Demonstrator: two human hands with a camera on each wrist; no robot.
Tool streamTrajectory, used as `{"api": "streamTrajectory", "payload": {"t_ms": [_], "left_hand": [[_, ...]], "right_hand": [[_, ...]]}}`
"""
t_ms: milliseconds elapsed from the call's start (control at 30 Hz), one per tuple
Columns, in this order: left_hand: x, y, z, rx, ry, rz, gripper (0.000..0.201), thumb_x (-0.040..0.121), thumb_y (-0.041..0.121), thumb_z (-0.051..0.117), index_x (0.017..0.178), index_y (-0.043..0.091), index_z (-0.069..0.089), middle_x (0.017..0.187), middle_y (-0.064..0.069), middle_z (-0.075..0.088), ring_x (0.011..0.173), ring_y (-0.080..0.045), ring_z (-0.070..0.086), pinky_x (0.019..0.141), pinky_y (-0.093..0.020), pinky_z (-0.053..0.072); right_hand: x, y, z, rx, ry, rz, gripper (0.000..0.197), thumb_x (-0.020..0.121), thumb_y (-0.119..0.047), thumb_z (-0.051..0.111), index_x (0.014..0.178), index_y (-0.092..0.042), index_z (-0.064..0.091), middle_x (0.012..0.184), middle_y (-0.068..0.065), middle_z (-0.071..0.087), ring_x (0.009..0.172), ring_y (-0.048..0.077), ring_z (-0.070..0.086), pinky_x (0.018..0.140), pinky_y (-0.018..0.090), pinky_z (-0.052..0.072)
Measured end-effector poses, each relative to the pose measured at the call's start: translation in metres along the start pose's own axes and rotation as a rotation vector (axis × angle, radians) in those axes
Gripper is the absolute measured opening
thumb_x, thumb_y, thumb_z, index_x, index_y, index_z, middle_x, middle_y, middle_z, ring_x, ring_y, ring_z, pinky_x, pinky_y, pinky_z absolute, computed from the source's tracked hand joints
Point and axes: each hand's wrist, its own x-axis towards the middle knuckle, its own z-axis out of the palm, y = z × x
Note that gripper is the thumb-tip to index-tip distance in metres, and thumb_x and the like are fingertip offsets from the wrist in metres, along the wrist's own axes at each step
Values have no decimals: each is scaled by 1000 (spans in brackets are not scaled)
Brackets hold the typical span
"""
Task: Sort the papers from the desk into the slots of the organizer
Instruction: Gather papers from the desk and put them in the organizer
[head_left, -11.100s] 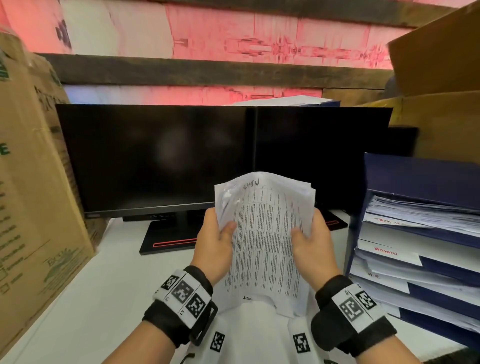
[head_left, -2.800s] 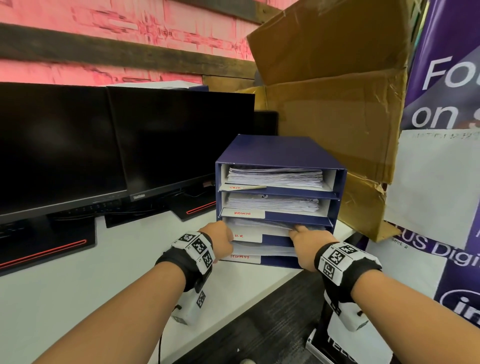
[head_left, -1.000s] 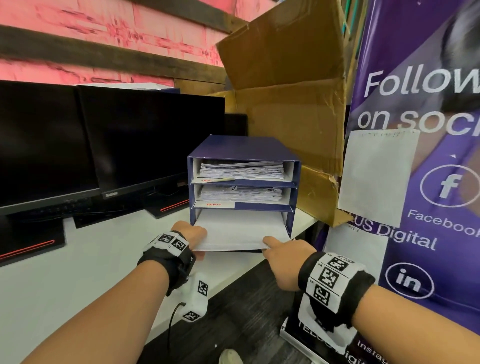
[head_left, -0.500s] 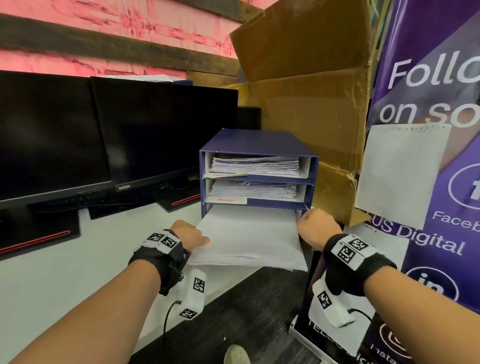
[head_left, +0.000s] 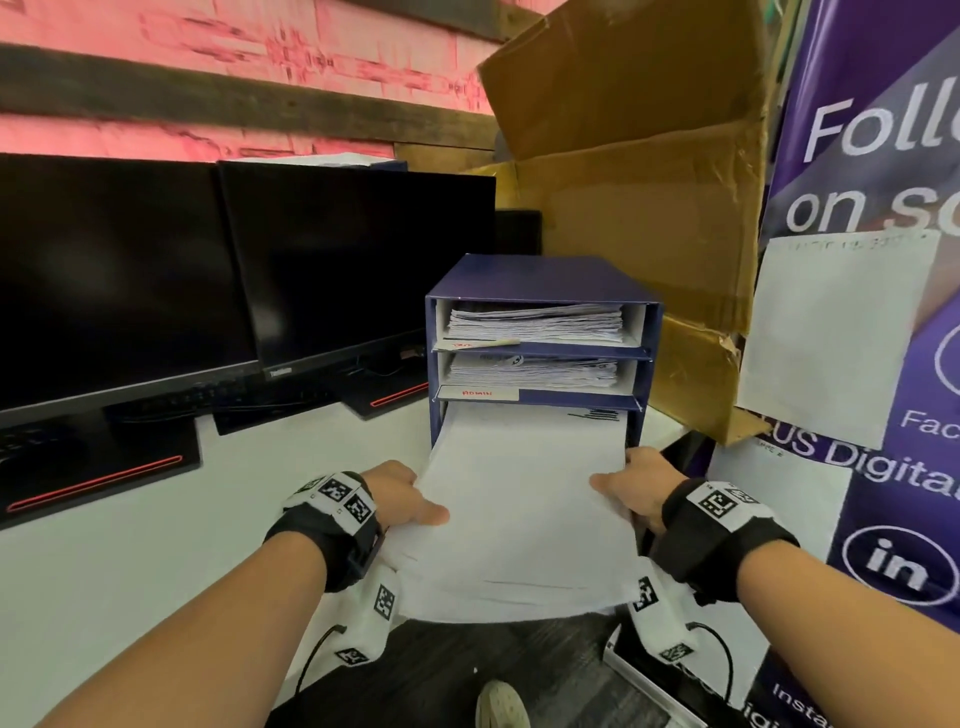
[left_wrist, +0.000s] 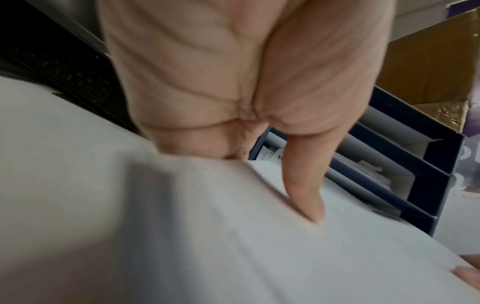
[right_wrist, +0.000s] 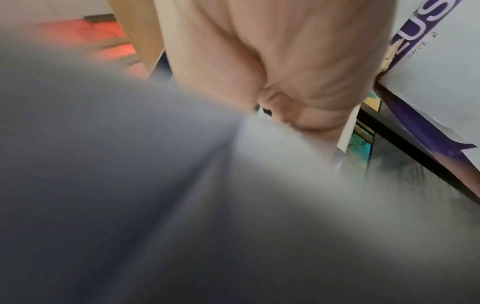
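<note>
Gripping the papers (head_left: 524, 514) at both edges, left hand (head_left: 400, 493) thumb on top, right hand (head_left: 636, 488) likewise, though blurred. Drawn farther out of the organizer's (head_left: 545, 280) third slot than half a second ago, overhanging the counter (head_left: 156, 561) edge.

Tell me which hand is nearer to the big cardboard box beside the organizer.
Right. The right hand grips the right edge of the paper stack, on the side of the cardboard box. The left hand grips the stack's left edge, farther away.
</note>
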Motion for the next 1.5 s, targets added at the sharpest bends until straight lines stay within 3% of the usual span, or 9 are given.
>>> {"api": "streamTrajectory", "payload": {"t_ms": [167, 300, 433, 667, 900, 1133, 1233, 1367, 1500], "left_hand": [[25, -9, 11, 49, 10, 3, 120, 18, 67, 85, 122, 13, 57, 117, -4, 65, 105, -26, 65, 94, -40, 52], [-29, 7, 16, 209, -123, 56, 63, 63, 47, 81, 116, 17, 64, 110, -2, 69, 96, -21, 67, 77, -28, 55], [-44, -6, 14, 234, -153, 49, 58, 57, 40, 84, 109, 20, 67, 101, -2, 73, 93, -25, 70, 82, -40, 58], [-77, -26, -13, 259, -155, 48, 44, 62, 25, 85, 103, 18, 68, 99, -8, 74, 88, -30, 71, 79, -42, 59], [-112, -38, -68, 82, 184, 116, 44, 69, 14, 82, 109, 11, 64, 100, -7, 71, 89, -24, 70, 74, -39, 60], [-130, -30, -108, -291, 827, 340, 34, 81, 11, 72, 113, 12, 62, 111, -5, 67, 99, -23, 64, 86, -33, 51], [-126, -32, -109, -487, 893, 370, 42, 80, 12, 73, 116, 16, 54, 110, 0, 64, 99, -20, 62, 86, -33, 51], [-119, -42, -121, -521, 934, 411, 48, 72, 29, 78, 114, 24, 54, 106, 7, 66, 95, -11, 65, 81, -32, 56], [-119, -37, -134, -470, 1073, 423, 19, 82, 16, 71, 91, 18, 54, 85, 6, 60, 77, -8, 59, 61, -19, 43]], "right_hand": [[-17, 7, -14, -20, -203, 16, 40, 78, -16, 71, 116, -8, 62, 106, 11, 71, 95, 32, 69, 87, 48, 56], [-40, 9, -20, -97, -411, -40, 34, 87, -6, 66, 119, -15, 62, 115, 6, 70, 103, 28, 68, 92, 47, 54], [-58, 1, -14, -156, -518, -88, 37, 86, -5, 66, 118, -21, 59, 114, 3, 70, 102, 25, 68, 89, 45, 56], [-84, -24, 3, -217, -639, -210, 46, 83, -3, 69, 125, -16, 57, 114, 5, 70, 100, 24, 69, 84, 40, 58], [-95, -88, 27, -97, -461, -479, 43, 79, 3, 69, 118, -13, 60, 111, 9, 69, 98, 29, 68, 78, 46, 59], [-86, -163, 73, 212, -177, -709, 43, 77, 8, 65, 116, -9, 58, 110, 6, 68, 102, 22, 65, 88, 36, 54], [-80, -172, 103, 382, -117, -679, 53, 80, 7, 61, 125, -14, 44, 114, 1, 62, 103, 18, 62, 93, 32, 52], [-78, -177, 129, 426, -121, -739, 43, 88, 4, 58, 118, -20, 40, 95, -18, 55, 83, -6, 54, 63, 2, 44], [-77, -194, 145, 471, -113, -816, 38, 91, 3, 55, 119, -22, 51, 99, -17, 59, 91, -1, 58, 77, 11, 46]]}}
